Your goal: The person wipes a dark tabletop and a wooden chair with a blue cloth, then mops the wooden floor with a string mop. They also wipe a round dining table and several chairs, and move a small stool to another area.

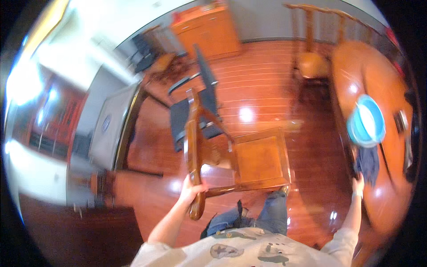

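Note:
My left hand grips the top rail of a wooden chair, near the lower end of its carved backrest. The chair stands before me, its flat wooden seat to the right of the back. On the right, my right hand is at the edge of a wooden table, at the lower end of a dark cloth; whether its fingers hold the cloth is unclear. A light blue plastic basin stands on the table just beyond the cloth. A brush-like object lies farther right.
A black office armchair stands behind the wooden chair. To the left is a framed board with legs reaching over the floor. An orange wooden cabinet stands at the far wall. Another wooden chair stands by the table's far end.

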`<state>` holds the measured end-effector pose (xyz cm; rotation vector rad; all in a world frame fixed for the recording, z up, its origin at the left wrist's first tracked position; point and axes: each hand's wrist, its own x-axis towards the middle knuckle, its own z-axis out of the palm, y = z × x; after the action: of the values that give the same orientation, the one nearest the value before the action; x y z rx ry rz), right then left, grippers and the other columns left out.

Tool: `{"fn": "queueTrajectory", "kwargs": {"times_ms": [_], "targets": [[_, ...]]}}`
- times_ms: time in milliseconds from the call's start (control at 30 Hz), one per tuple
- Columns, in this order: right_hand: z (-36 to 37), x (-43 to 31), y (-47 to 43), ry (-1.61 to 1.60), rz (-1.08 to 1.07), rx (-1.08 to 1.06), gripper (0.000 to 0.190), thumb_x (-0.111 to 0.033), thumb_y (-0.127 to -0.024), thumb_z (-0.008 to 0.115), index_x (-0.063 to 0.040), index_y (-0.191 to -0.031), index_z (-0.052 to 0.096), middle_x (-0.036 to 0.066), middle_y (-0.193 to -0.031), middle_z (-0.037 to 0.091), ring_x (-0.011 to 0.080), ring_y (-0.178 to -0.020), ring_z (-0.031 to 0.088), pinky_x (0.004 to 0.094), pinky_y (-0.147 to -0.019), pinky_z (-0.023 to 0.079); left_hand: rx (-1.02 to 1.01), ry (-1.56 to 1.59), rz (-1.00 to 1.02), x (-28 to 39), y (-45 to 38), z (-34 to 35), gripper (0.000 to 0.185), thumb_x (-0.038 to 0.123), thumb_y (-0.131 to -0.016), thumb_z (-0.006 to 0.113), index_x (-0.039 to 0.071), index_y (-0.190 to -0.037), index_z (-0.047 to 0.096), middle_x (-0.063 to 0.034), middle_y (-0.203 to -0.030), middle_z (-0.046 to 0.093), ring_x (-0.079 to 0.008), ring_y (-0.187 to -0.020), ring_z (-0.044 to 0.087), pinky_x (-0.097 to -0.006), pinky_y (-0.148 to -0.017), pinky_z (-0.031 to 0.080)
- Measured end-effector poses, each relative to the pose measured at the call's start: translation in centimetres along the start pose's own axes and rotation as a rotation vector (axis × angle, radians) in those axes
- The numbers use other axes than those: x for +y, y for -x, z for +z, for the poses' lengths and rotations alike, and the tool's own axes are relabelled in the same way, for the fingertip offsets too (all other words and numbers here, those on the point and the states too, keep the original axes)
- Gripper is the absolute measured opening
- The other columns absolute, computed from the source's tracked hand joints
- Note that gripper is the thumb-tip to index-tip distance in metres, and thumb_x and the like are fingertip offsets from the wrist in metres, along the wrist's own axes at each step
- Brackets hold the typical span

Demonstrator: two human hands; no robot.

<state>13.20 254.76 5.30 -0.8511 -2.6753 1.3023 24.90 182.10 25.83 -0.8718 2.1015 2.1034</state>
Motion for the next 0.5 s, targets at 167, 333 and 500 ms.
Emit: {"fn": "queueTrajectory", "kwargs": {"times_ms": [167, 333, 500], "targets": [[-0.8, 4.3, -1.3, 0.549, -0.150, 0.155, 0.068, -0.018, -0.076, 0.070, -0.002, -0.134, 0.039, 0.026, -0.126, 0.047, 0.0354, -0.120, 0.044, 0.0408, -0.103, 0.032, -0.069, 0.048, -0.049, 3.0, 1.4, 1.4, 0.055, -0.006, -0.064, 0.065, 0.002, -0.113, 0.041, -0.0101, -0.077, 0.060, -0.0191, -0.067, 0.060, -0.0326, -0.065, 0.050], [-2.3, 2.8, 0.6, 0.820, 0.157, 0.003, 0.061, -0.025, -0.081, 0.065, 0.007, -0.128, 0.042, 0.028, -0.128, 0.046, 0.0370, -0.118, 0.046, 0.0388, -0.098, 0.038, -0.158, 0.072, -0.029, 5.8, 0.4, 3.0, 0.061, -0.003, -0.067, 0.064, 0.002, -0.122, 0.037, -0.0100, -0.077, 0.060, -0.0191, -0.068, 0.061, -0.0327, -0.065, 0.050], [-1.2, -2.9, 4.1, 0.321, 0.143, 0.033, 0.049, -0.029, -0.088, 0.052, 0.005, -0.123, 0.049, 0.020, -0.120, 0.056, 0.0313, -0.109, 0.054, 0.0405, -0.096, 0.041, 0.027, -0.395, 0.337, 9.2, -4.7, 6.7, 0.072, 0.004, -0.064, 0.067, 0.001, -0.129, 0.037, -0.0179, -0.098, 0.057, -0.0284, -0.093, 0.057, -0.0390, -0.082, 0.047]]}}
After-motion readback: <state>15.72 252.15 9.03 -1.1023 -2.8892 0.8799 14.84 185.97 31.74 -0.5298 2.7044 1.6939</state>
